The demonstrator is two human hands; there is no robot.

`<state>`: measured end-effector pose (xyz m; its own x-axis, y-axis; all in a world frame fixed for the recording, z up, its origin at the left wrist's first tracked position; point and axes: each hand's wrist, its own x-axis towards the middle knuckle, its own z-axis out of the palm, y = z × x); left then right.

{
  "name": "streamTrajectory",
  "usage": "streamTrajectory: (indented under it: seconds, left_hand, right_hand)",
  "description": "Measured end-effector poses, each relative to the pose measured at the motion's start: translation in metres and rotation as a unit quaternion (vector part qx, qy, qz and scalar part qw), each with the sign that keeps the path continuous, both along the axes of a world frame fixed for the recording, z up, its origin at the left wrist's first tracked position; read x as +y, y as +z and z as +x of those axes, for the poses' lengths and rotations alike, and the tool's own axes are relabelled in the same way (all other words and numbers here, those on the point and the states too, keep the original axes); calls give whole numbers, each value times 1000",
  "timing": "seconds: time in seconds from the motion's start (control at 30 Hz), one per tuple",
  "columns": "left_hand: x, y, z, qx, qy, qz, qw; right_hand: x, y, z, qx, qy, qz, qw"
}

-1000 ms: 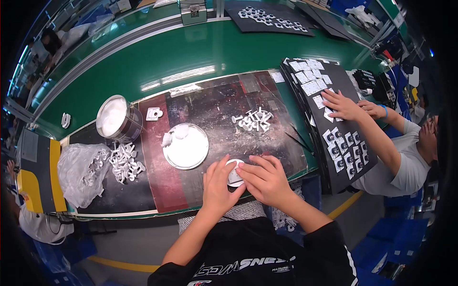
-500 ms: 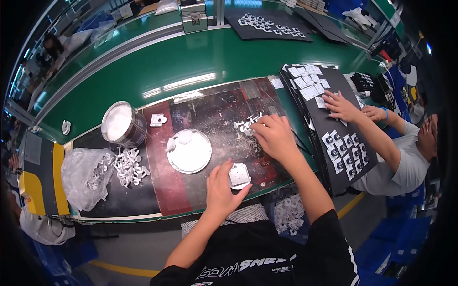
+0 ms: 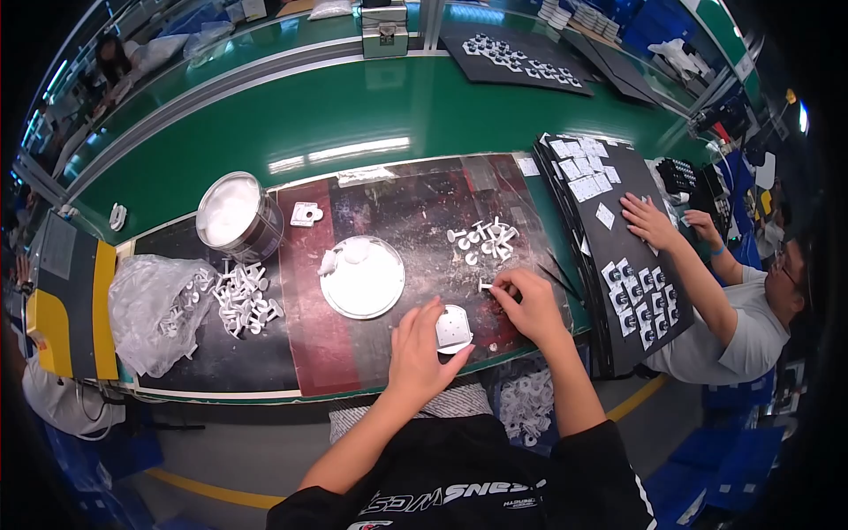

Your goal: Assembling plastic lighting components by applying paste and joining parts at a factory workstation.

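Observation:
My left hand (image 3: 417, 352) grips a small white plastic plate (image 3: 453, 330) by its edges near the table's front edge. The plate has a rounded outline and small holes. Just to its right, my right hand (image 3: 530, 305) pinches a white mushroom-headed pin (image 3: 485, 286) between thumb and fingers, its end pointing left. Beyond that hand lies a small loose heap of similar white pins (image 3: 481, 238). Left of the plate is a round white dish (image 3: 364, 287) with white lumps on its far left rim.
A tub of white material (image 3: 231, 216), a white bracket (image 3: 306, 214), a pile of white pins (image 3: 243, 300) and a plastic bag (image 3: 159, 305) are on the left. Right, a co-worker's hand (image 3: 649, 223) is over a black board (image 3: 609, 231) bearing labels and small parts.
My right hand has drawn back from the loose heap toward the plate, bringing one pin. My left hand still holds the plate. The co-worker's hands have shifted a little.

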<state>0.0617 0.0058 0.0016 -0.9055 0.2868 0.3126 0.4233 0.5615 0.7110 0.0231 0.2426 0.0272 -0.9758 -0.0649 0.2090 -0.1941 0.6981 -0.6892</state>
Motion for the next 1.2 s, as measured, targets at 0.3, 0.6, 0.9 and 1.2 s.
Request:
streamTrajectory:
  seconds: [0.3, 0.6, 0.9, 1.2]
  left_hand:
    - [-1, 2, 0, -13, 0, 7, 1000]
    - [-1, 2, 0, -10, -3, 27, 1000]
    - [-1, -5, 1, -15, 5, 35, 999]
    - [-1, -5, 1, 0, 1, 41, 999]
  right_hand:
    - [-8, 11, -21, 56, 87, 72, 992]
    - [-114, 39, -114, 126, 288, 89, 945]
    - [-151, 16, -152, 194, 322, 139, 916]
    - [-150, 15, -154, 202, 308, 161, 916]
